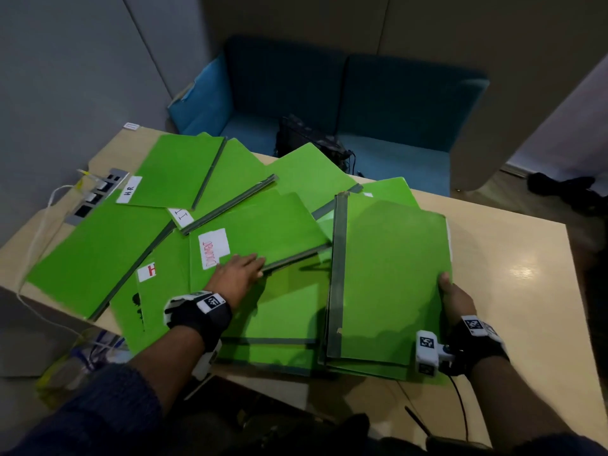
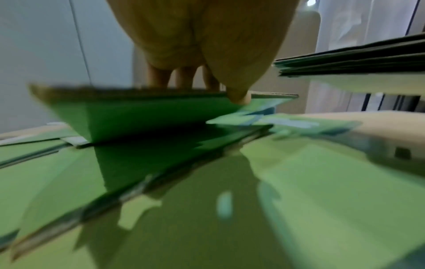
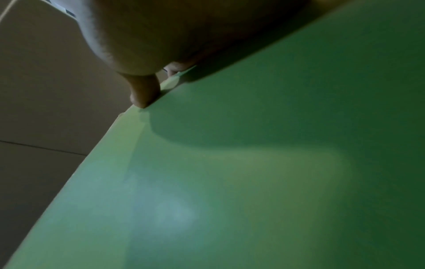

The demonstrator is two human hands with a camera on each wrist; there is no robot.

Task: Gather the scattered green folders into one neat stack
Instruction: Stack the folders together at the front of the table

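- The left hand (image 1: 237,270) gripped the near corner of a bright green card folder with a white label in red handwriting (image 1: 260,232). In the left wrist view the fingers (image 2: 184,76) lay over its lifted edge and the thumb pinched from below.
- That labelled folder's grey-taped spine ran on a slant, from the hand away to the right, towards the stack.
- The right hand (image 1: 455,299) held the right edge of the partly gathered stack of green folders (image 1: 391,278), thumb on top. Its fingers underneath were hidden, so the grip was judged a pinch.
- The stack's long axis and dark spine ran straight away from the person, at the near right of the pale wooden table (image 1: 513,274).
- The labelled folder lay just left of the stack, touching or overlapping its spine side. The left hand was plainly the nearer one.
- The coming move probably called for turning the folder until its spine matched the stack's.
- Other green folders (image 1: 177,169) lay fanned across the far left of the table, overlapping.
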